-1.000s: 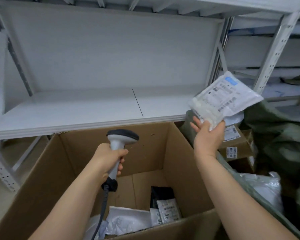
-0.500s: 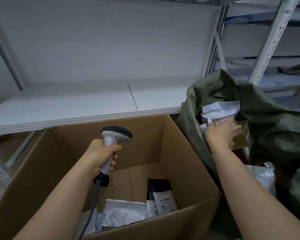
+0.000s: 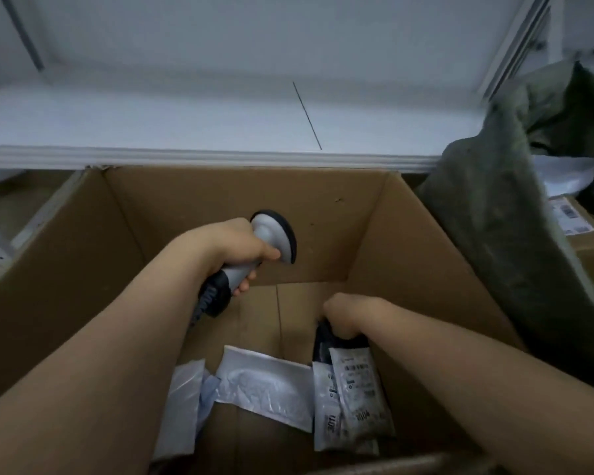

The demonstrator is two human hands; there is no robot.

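At the near end of the cardboard box [image 3: 408,234], flat on its floor, lie a clear plastic bag [image 3: 182,406], a white padded mailer [image 3: 268,385] and a grey labelled parcel [image 3: 357,389]. The labelled parcel overlaps a black parcel [image 3: 323,341] just beyond it. The right hand [image 3: 348,315] reaches down into the box and sits on the top end of the black parcel, knuckles up. Its fingers are hidden, so I cannot tell whether they grip. Further in, towards the box's far wall, the left hand [image 3: 240,248] is wrapped round the handle of a barcode scanner [image 3: 275,234]. Beyond the box runs a white shelf [image 3: 186,114]. To the right of the box slumps a green sack [image 3: 494,217].
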